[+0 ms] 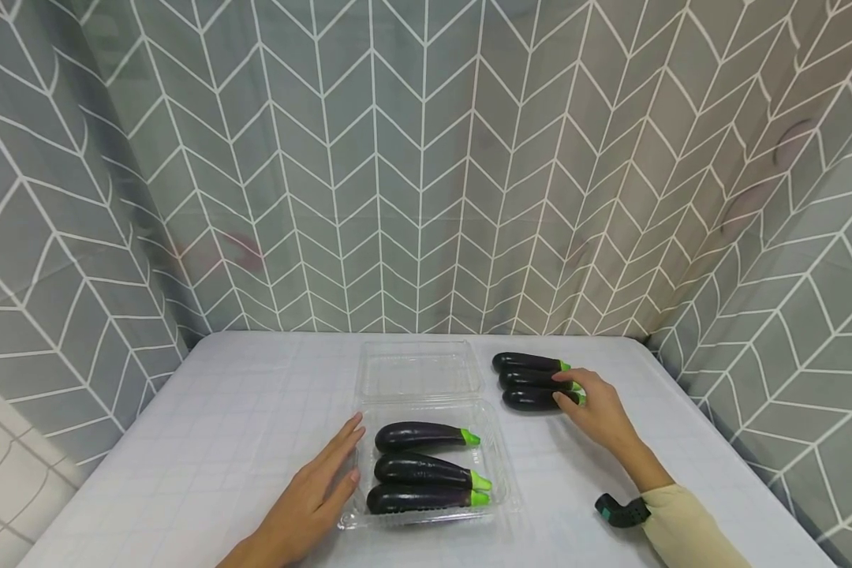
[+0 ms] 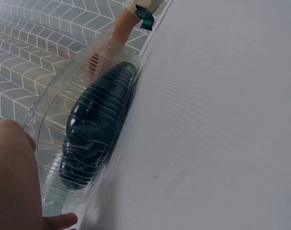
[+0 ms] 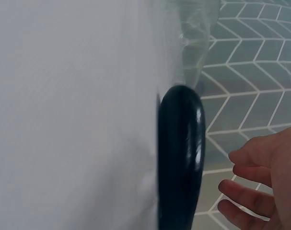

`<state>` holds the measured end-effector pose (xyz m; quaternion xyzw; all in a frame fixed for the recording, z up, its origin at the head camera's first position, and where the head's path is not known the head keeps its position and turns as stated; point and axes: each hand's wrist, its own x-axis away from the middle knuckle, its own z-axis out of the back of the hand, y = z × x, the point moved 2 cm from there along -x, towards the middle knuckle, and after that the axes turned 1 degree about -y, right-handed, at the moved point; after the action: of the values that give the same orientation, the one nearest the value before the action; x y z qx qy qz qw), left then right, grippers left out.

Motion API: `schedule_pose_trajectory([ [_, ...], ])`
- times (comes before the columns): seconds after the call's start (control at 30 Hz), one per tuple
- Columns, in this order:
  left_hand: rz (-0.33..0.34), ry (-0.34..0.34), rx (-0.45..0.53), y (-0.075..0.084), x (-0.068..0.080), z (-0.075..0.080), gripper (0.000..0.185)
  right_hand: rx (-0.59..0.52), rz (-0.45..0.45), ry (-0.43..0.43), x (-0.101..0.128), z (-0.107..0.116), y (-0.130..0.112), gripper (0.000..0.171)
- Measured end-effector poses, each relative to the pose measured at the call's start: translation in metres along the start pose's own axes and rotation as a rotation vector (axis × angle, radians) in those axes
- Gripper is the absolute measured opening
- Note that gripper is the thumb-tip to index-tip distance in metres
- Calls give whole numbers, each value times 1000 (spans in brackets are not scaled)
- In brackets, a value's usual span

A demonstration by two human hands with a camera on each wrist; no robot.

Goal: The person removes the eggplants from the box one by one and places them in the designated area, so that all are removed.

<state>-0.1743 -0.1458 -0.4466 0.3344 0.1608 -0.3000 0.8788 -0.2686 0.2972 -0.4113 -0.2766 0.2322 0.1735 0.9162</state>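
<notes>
Resting flat and open against the tray's (image 1: 500, 473) left edge, the left hand (image 1: 319, 489) steadies it while the right hand (image 1: 596, 410), fingers loosely curled, touches the nearest loose eggplant (image 1: 532, 398) right of the tray; it should probably grip mid-body before lifting.
</notes>
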Motion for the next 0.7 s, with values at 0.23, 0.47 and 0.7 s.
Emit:
schedule_pose_trajectory([
  [0.23,3,0,14,0,-1,0,57,-43,49,14,-8,5,-26,28],
  [0.47,9,6,5,-1,-1,0,59,-75,88,3,-14,4,-51,27],
  [0.7,33,-6,8,0,-1,0,58,-118,143,-19,-14,-2,-72,27],
])
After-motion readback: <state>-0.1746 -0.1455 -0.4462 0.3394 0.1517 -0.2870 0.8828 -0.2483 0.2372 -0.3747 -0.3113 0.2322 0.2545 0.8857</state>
